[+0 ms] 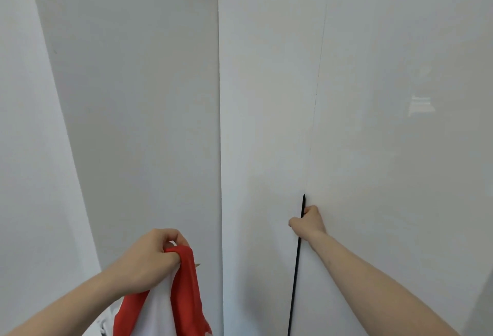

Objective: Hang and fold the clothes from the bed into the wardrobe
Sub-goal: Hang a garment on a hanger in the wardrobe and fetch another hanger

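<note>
Head view: the right hand point(306, 221) was up at the wardrobe point(373, 122), fingers hooked round the black handle strip point(296, 269) on the seam between the two white doors. That grip looked like the way in. The doors were shut flush above the hand, so nothing could go inside until one was pulled open. The right arm was stretched out nearly straight, forearm rising from the lower right corner, wrist level, knuckles turned left, thumb tucked against the door's edge.

The left hand point(149, 261) was low and close to the body, well apart from the right hand and off to its left. It was fisted tight on a bunch of red and white cloth point(184, 290), thumb pressed over the red fold. The garment hung straight down from that fist and ran out of the bottom of the view. Gathering it in one fist probably left the other hand free for the door. A small pale tip point(198, 265) poked out just right of the fist; whether it was a hanger, I couldn't tell. The left forearm came up from the lower left corner, wrist bent slightly inward.

The bed was out of sight.
</note>
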`<state>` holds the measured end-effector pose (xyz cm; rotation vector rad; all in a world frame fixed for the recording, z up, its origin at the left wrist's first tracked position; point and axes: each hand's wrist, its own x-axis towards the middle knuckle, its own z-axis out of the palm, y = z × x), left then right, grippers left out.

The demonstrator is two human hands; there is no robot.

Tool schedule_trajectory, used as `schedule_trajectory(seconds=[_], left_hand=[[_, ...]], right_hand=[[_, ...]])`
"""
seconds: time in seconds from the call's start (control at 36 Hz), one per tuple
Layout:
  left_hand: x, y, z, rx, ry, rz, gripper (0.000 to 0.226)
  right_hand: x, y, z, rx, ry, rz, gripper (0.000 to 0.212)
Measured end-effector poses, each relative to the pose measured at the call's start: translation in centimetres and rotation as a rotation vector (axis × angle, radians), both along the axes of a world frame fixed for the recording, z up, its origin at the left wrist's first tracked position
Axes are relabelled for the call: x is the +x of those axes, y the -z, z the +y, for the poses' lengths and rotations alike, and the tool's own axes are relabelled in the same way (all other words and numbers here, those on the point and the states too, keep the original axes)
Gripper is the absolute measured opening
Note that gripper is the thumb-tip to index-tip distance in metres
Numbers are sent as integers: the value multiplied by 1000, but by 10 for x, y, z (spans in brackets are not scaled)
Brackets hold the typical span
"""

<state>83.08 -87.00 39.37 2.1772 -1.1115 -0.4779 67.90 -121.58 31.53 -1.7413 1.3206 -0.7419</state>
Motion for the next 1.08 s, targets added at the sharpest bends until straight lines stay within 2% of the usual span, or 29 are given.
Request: schedule_trajectory(seconds=[0.17, 0.42, 0.56, 0.69, 0.83, 1.0, 1.08], left_hand=[[2, 3, 7, 3, 14, -5, 22], [-11, 25, 14, 3, 108, -31, 26], [-25, 39, 20, 40, 202, -8, 25], [-38, 49, 26, 42, 287, 6, 27], [-47, 54, 28, 43, 348, 6, 24], [-59, 54, 24, 26, 424, 10, 25], [-67, 53, 23, 32, 458, 4, 28]], right_hand=[[-8, 13, 52, -92, -17, 24, 38], [-54, 43, 159, -285, 12, -42, 35], [-91, 57, 211, -361, 116, -137, 39], [-134, 69, 250, -462, 246, -324, 48], [-177, 81, 281, -461, 412, -415, 30], [-211, 81, 319, -547, 691, -471, 40], [-222, 76, 333, -707, 737, -439, 63]])
